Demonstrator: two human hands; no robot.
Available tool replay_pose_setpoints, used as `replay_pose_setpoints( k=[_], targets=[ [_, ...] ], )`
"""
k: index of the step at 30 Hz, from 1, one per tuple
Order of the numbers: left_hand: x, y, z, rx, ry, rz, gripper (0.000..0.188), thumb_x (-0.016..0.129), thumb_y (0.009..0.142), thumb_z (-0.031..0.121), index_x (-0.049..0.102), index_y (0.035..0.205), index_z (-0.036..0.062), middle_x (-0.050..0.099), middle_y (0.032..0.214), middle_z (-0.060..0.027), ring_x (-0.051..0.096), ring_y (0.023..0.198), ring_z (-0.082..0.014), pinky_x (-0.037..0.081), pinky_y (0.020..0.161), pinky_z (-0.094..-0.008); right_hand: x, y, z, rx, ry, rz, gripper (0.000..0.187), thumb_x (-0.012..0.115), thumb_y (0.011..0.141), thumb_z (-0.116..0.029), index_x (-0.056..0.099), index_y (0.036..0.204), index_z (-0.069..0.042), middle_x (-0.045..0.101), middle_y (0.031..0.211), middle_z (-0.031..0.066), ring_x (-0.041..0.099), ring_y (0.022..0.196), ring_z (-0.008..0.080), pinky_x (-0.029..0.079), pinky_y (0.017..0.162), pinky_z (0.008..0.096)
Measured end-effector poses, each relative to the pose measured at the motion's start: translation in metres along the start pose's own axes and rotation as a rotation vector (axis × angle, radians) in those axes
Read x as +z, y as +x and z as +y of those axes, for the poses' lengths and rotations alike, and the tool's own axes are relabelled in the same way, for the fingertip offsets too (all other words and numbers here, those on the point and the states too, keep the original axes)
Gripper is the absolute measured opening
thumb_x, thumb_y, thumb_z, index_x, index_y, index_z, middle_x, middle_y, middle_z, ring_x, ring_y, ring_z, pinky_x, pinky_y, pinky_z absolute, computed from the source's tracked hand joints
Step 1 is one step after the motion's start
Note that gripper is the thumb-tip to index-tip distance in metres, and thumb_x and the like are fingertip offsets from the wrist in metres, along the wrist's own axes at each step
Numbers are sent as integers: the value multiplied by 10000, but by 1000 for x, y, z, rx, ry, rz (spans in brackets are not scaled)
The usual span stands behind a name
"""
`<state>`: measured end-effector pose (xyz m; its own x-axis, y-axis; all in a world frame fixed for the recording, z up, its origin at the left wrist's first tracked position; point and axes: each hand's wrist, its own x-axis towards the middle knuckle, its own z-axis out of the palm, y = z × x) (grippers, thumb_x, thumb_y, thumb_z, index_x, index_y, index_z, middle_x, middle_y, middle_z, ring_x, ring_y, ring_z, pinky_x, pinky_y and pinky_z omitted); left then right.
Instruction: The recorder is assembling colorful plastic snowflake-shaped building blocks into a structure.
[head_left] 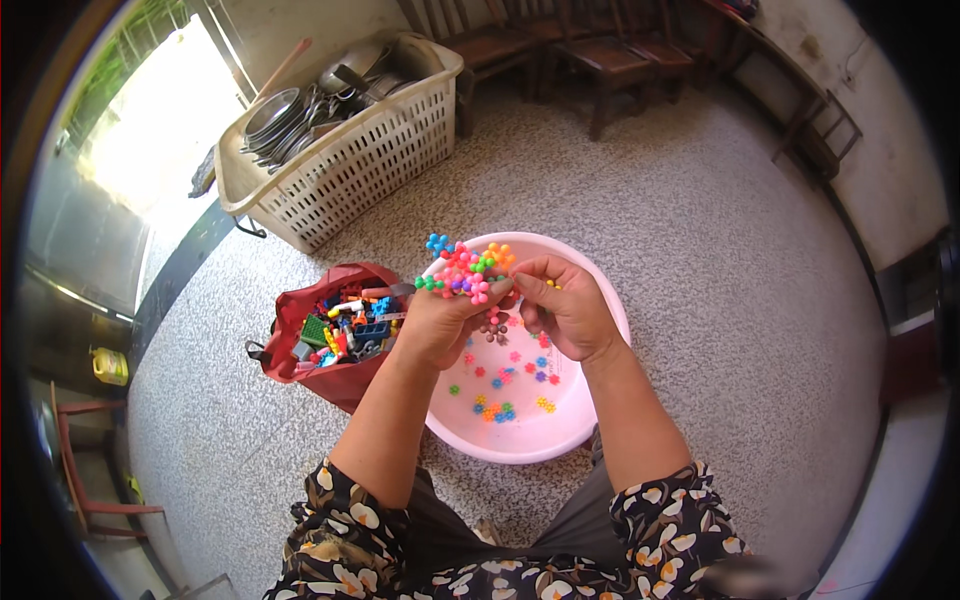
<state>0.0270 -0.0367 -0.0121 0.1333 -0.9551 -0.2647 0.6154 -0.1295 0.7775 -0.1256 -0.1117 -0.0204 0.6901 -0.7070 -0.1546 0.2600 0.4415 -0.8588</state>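
Both hands grip a bead cluster (465,270): left hand (440,320) clamps it, right hand (565,305) pinches one end above the pink basin (600,300); joining seems underway, and another piece needs aligning.

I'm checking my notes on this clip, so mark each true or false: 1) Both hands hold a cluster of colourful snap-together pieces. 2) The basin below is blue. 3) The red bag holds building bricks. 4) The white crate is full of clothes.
1) True: the left hand and right hand hold the cluster.
2) False: the basin is pink.
3) True: the red bag holds bricks.
4) False: the white crate holds metal cookware.
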Motion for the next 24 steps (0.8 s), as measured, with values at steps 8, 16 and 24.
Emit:
replay_pose_setpoints(
  k=[8,16,24],
  targets=[
    [-9,1,-2,89,211,-16,297,716,739,44,569,995,11,621,869,-51,600,712,-129,464,557,-244,0,-4,-3,138,38,-86,170,601,855,-131,569,947,8,588,734,46,486,507,66,380,434,192],
    [-10,2,-3,19,127,-51,296,686,741,7,560,1008,4,619,867,-58,597,688,-135,473,556,-251,-12,-9,-11,215,164,-22,102,582,838,-108,571,892,-21,559,715,38,479,503,96,351,427,199],
    [12,7,-8,154,381,52,216,680,756,95,607,927,-16,609,750,-47,572,628,-112,450,540,-240,-17,-11,-12,113,234,110,110,572,860,-179,548,896,-78,564,725,35,530,555,115,378,435,205]
  ],
)
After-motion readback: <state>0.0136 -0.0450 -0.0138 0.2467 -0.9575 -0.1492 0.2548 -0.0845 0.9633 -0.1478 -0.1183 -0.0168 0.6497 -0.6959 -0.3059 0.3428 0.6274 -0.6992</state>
